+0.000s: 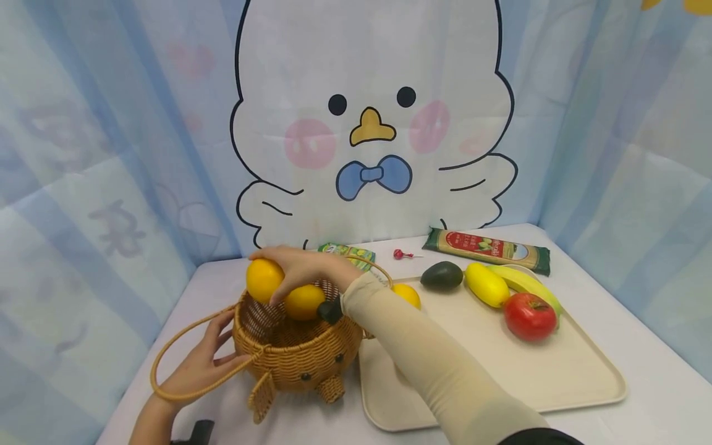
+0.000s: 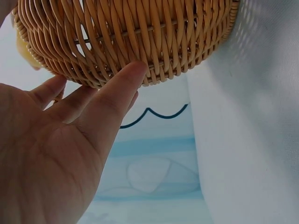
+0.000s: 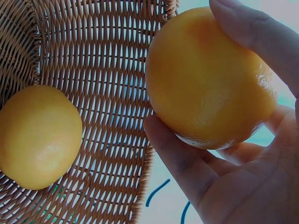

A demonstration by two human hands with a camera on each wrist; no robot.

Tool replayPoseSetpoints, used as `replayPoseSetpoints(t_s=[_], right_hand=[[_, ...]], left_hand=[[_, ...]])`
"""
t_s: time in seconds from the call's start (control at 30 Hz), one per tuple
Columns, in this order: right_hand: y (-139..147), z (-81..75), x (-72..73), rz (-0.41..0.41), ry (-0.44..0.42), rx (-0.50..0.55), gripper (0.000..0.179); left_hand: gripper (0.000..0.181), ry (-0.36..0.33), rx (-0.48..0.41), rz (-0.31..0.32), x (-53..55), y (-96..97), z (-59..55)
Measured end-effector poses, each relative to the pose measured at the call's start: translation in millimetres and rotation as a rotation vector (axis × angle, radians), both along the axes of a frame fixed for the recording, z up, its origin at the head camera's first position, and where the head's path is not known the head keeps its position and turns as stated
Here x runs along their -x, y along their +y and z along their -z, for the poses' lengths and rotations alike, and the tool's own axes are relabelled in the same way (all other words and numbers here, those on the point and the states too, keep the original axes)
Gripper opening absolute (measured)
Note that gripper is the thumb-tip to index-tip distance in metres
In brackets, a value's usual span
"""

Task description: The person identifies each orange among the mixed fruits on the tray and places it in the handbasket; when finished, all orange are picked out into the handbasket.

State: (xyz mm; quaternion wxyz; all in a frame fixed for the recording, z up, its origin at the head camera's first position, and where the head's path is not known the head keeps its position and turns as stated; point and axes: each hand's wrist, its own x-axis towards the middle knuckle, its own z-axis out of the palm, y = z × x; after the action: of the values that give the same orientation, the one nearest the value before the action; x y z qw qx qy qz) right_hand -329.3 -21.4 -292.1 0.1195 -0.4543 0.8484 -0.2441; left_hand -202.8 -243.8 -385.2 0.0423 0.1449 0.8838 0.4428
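My right hand (image 1: 311,269) grips an orange (image 1: 261,281) at the left rim of a brown wicker basket (image 1: 289,368). In the right wrist view, thumb and fingers curl round this orange (image 3: 210,79), with the rim close beside it. A second orange (image 3: 39,137) lies inside the basket. My left hand (image 1: 203,368) reaches through one looped handle (image 1: 167,349), and its extended fingers rest against the basket's left side. From the left wrist view, the fingertips (image 2: 133,72) touch the weave low on the wall. The basket has an animal face on its front.
Right of the basket, a beige tray (image 1: 489,377) bears an avocado (image 1: 442,276), a yellow oval fruit (image 1: 486,284), a banana (image 1: 523,281), a red round fruit (image 1: 529,316) and another orange (image 1: 408,295), partly behind my sleeve. Behind are a green packet (image 1: 361,253), a lollipop (image 1: 398,254) and a long noodle packet (image 1: 484,246).
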Motion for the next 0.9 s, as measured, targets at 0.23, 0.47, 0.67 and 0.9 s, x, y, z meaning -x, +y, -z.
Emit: replayPoseSetpoints(t_s=[0.23,0.47,0.67,0.9], right_hand=[[-1,1.8,0.5,0.002,0.001,0.001,0.090],[-2,5.9,1.9,0.006,0.014,-0.021,0.091],[-4,6.8,1.4,0.001,0.011,-0.036,0.089],[-9,11.7,1.6,-0.044,0.010,-0.082,0.089]], left_hand=[[0.083,0.013,0.003,-0.003,-0.2,-0.9,2.0],[0.083,-0.001,-0.005,-0.008,0.4,-1.2,2.0],[0.084,-0.006,-0.006,-0.010,0.2,-0.8,1.3],[0.084,-0.010,0.019,-0.021,1.0,0.1,0.8]])
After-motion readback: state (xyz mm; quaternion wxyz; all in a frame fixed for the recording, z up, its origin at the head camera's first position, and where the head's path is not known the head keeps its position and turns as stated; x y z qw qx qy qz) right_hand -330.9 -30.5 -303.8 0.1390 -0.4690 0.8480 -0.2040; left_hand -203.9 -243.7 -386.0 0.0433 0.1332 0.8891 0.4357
